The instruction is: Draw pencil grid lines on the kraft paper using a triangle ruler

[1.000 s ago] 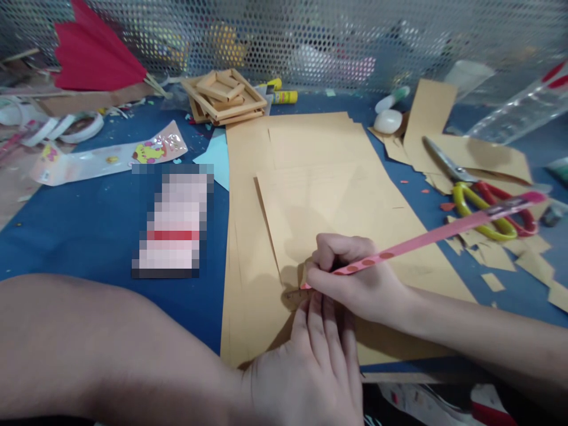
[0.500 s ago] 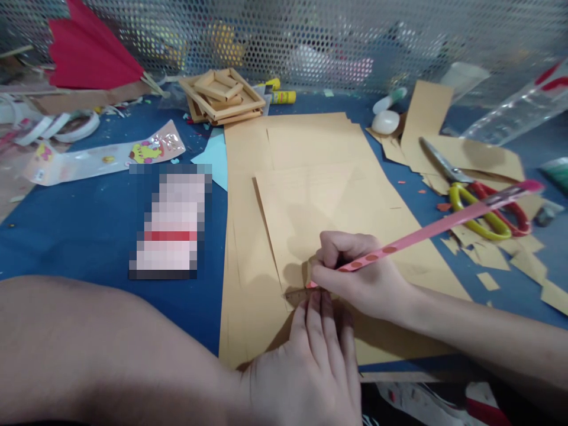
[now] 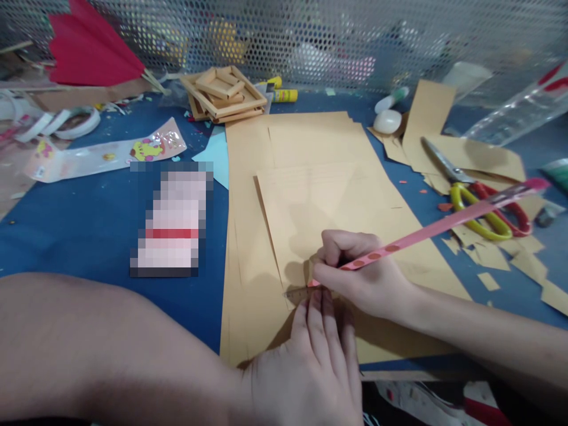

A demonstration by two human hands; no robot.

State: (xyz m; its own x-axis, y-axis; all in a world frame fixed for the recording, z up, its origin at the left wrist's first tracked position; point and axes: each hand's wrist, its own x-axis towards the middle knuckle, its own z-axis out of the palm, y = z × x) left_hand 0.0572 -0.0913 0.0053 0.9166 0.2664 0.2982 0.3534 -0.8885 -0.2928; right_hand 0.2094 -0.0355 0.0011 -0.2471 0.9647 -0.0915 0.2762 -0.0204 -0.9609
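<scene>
My right hand (image 3: 364,275) is closed round a long pink pencil (image 3: 426,231) with darker oval spots. Its tip points down at the upper edge of a small clear ruler (image 3: 296,293) and is mostly hidden by my fingers. Stretched out flat, the fingers of my left hand (image 3: 317,355) press the ruler onto kraft paper. Most of the ruler lies under both hands. Beneath them is a smaller tan sheet (image 3: 319,207), its left edge slightly raised, on top of larger stacked tan sheets (image 3: 244,236).
Scissors (image 3: 481,210) with yellow and red handles lie right among paper scraps (image 3: 488,254). Small cardboard frames (image 3: 224,94) and a yellow glue stick (image 3: 285,95) sit at the back. Left are tape rolls (image 3: 80,123), a sticker strip (image 3: 102,157) and a pixelated object (image 3: 171,219). A perforated metal panel (image 3: 284,35) stands behind.
Almost nothing differs. My right hand and the pencil have shifted very slightly, and the whole view has moved a few pixels. My left hand keeps its place on the ruler.
</scene>
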